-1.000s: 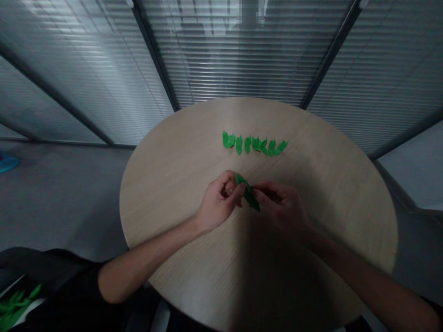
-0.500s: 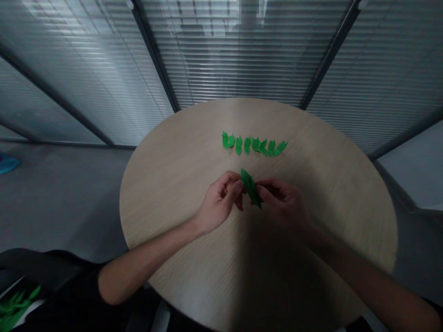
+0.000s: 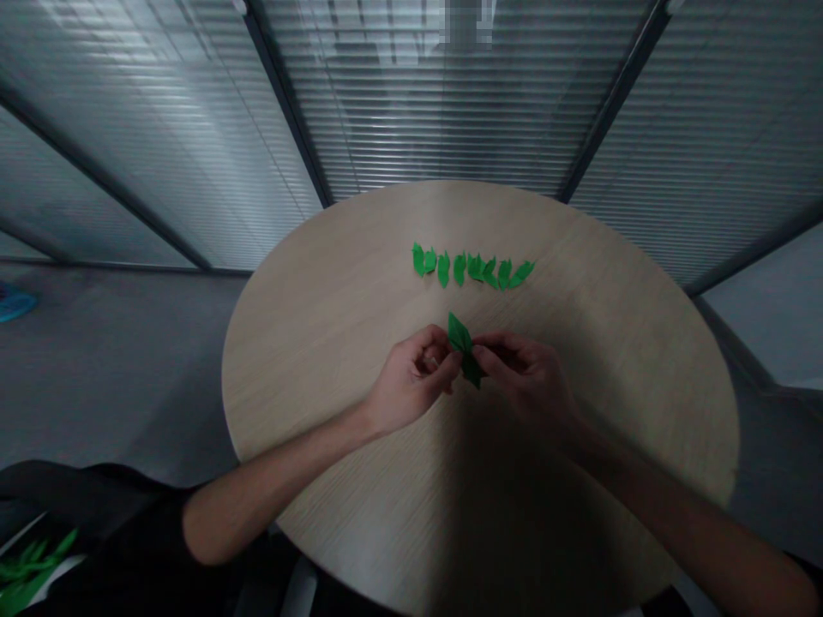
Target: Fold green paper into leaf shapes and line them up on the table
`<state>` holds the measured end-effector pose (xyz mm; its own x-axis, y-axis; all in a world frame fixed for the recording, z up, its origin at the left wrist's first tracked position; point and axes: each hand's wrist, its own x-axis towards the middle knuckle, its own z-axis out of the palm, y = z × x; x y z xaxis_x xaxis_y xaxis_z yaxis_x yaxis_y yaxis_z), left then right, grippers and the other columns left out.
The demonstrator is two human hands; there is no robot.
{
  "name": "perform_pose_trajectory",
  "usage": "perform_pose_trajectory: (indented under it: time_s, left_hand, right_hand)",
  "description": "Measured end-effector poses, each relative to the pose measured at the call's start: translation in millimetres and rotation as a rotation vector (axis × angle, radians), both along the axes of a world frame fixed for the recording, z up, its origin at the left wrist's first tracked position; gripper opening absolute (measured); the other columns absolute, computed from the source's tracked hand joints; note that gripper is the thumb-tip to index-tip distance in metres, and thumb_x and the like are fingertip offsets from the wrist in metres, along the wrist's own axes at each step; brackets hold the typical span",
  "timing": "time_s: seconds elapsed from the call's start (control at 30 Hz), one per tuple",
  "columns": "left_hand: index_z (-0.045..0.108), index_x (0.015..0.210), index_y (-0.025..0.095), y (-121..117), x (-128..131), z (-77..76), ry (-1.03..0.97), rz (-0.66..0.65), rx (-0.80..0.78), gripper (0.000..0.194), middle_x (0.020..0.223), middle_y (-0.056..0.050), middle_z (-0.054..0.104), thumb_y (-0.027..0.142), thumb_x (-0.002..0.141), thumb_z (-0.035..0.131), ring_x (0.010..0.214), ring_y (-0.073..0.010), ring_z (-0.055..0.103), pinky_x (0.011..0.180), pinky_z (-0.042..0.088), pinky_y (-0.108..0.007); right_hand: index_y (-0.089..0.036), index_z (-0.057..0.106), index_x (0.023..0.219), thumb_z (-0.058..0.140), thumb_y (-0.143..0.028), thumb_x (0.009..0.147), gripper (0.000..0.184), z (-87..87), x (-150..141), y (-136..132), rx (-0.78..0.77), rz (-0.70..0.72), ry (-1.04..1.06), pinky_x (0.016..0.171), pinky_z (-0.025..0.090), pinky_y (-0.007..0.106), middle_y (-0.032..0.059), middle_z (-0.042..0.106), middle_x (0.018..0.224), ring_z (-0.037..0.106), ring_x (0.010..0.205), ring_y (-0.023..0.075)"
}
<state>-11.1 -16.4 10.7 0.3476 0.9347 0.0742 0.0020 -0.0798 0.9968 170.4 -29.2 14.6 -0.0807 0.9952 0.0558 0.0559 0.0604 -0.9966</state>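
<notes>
Between my two hands, above the middle of the round wooden table (image 3: 309, 317), a folded green paper piece (image 3: 459, 332) shaped like a leaf is held at a tilt. My left hand (image 3: 417, 373) pinches it from the left, thumb on its near face. From the right, thumb and fingertips of my right hand (image 3: 524, 368) grip its lower edge; the other fingers curl behind. Farther out on the table lies a row of several small green folded pieces (image 3: 459, 268), some touching each other.
Glass partitions with blinds (image 3: 443, 111) stand close behind the table's far edge. At the lower left, more green pieces (image 3: 32, 566) lie on something white beside a dark sleeve. A blue object (image 3: 16, 302) is on the grey floor at far left.
My left hand has shifted slightly right and its thumb now presses on the middle of the green piece. The piece has turned, showing more of its upper face. The row has not moved.
</notes>
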Motion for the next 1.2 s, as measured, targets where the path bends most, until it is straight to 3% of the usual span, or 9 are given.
perform_pose_trajectory:
  time_s: [0.5, 0.97, 1.2]
  left_hand:
    - [0.059, 0.093, 0.017, 0.9, 0.8, -6.8, -0.033, 0.091, 0.046, 0.024, 0.060, 0.003, 0.064, 0.038, 0.094, 0.072, 0.054, -0.0102, 0.062, 0.051, 0.049, -0.020]
    - [0.062, 0.091, 0.017, 2.4, 2.9, -6.7, -0.094, 0.098, 0.002, 0.025, 0.061, 0.006, 0.058, 0.037, 0.088, 0.077, 0.051, -0.0085, 0.057, 0.052, 0.058, -0.021]
    - [0.059, 0.086, 0.019, -0.9, 1.2, -5.4, -0.021, 0.107, 0.027, 0.021, 0.056, 0.009, 0.048, 0.032, 0.088, 0.076, 0.043, -0.0057, 0.047, 0.039, 0.040, -0.016]
  right_hand:
    - [-0.020, 0.074, 0.089, 0.071, -0.040, 0.090, 0.020, -1.2, -0.6, 0.1, 0.054, -0.012, -0.021, 0.066, 0.059, 0.028, 0.0037, 0.076, 0.082, 0.071, 0.071, 0.0166]
    - [-0.021, 0.072, 0.092, 0.071, -0.045, 0.091, 0.024, -3.6, -1.0, 0.4, 0.043, -0.009, -0.012, 0.070, 0.063, 0.033, 0.0040, 0.076, 0.084, 0.074, 0.075, 0.0189]
    - [-0.021, 0.072, 0.094, 0.077, -0.042, 0.086, 0.023, -0.4, -0.8, 1.0, 0.008, 0.028, 0.028, 0.069, 0.061, 0.031, 0.0040, 0.076, 0.085, 0.074, 0.075, 0.0177]
